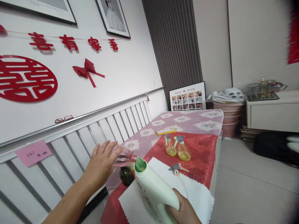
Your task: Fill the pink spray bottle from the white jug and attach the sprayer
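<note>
My left hand [101, 158] is wrapped around a clear pink bottle [123, 157], tipped on its side with its threaded neck at the mouth of a pale green detergent jug [155, 186]. A green pouring spout [140, 165] shows inside the jug's mouth. By its handle, my right hand [183, 207] grips the jug, which leans toward the pink bottle. Whether liquid is flowing cannot be made out. Below the pink bottle stands a dark green bottle [126, 176]. A grey and pink spray head [178, 168] with its tube lies on a white scalloped cloth [198, 196].
Two clear spray bottles [183, 151] with yellow liquid stand on the red cloth [205, 155], near a yellow packet [166, 131]. A white radiator [93, 149] runs along the left, with glasses [64, 119] above. Stacked pink baskets [229, 119] and a white cabinet [273, 112] stand right.
</note>
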{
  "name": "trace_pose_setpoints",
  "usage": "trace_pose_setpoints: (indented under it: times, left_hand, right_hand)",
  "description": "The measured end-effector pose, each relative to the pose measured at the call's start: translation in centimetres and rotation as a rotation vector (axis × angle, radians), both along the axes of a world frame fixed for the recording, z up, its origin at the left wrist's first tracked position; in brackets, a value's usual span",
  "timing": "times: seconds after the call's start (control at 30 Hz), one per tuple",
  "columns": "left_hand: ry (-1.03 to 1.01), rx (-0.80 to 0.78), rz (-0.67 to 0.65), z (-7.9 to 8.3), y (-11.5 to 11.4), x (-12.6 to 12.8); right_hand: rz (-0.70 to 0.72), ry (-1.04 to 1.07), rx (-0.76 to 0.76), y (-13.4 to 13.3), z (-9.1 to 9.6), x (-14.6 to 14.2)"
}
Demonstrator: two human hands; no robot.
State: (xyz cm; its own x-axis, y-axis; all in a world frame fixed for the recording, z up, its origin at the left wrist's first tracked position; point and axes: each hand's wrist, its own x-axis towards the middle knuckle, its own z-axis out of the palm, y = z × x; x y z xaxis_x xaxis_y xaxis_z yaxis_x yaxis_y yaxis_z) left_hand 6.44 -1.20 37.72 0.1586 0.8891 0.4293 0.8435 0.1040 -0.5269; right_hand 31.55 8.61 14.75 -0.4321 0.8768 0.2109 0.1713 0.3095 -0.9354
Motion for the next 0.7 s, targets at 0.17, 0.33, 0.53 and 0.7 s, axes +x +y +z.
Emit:
trace_pose_setpoints:
  times: [0.17,0.33,0.53,0.7]
  left_hand:
    - [-0.004,-0.001,0.002,0.07,-0.02,0.15]
    - [-0.002,0.005,0.001,0.09,0.18,0.20]
    - [-0.014,0.005,0.005,0.09,0.31,0.07]
    - [-0.005,-0.002,0.003,0.10,0.31,-0.07]
  right_hand:
    - [0.004,-0.003,-0.010,0.03,-0.01,0.09]
    - [-0.004,0.002,-0.015,0.11,0.02,0.07]
    - [-0.002,0.004,-0.014,0.19,-0.22,0.06]
    - [0.008,0.019,-0.007,0.24,-0.33,-0.03]
